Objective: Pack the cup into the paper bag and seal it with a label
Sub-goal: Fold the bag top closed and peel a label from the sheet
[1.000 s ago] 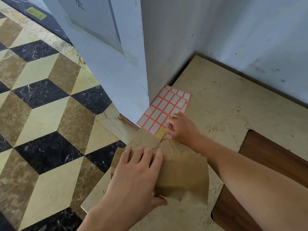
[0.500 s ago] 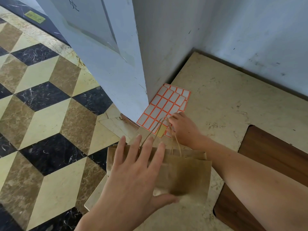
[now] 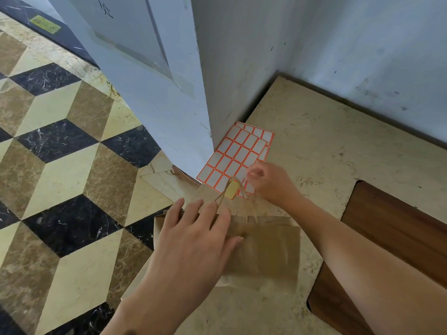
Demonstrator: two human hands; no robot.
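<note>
Sealing looks like the step in hand: the paper bag (image 3: 263, 252) lies folded flat on the stone counter (image 3: 338, 151), and the cup is not visible, so whether it is inside I cannot tell, though the bulge under the fold suggests it may be. The left hand (image 3: 193, 240) presses flat on the bag's left half, fingers spread and apart, palm down, clamping nothing, only pinning the paper. Beyond its fingertips the twine handles (image 3: 232, 189) arch up over the near edge of the label sheet (image 3: 235, 157), which lies against the foot of the wall (image 3: 242, 68).

The right hand (image 3: 271, 182) reaches forward past the bag, forearm running back across its right side, fingers curled together at the sheet's near right corner. It seems pinched on a label, but blur hides whether one is held. Just left of that pinch a bare yellowish cell (image 3: 231, 190) shows where a label is gone.

Next, I judge, the pinch must bring a label back toward the left hand's fingertips and lay it across the fold, while the left hand keeps the fold shut.
</note>
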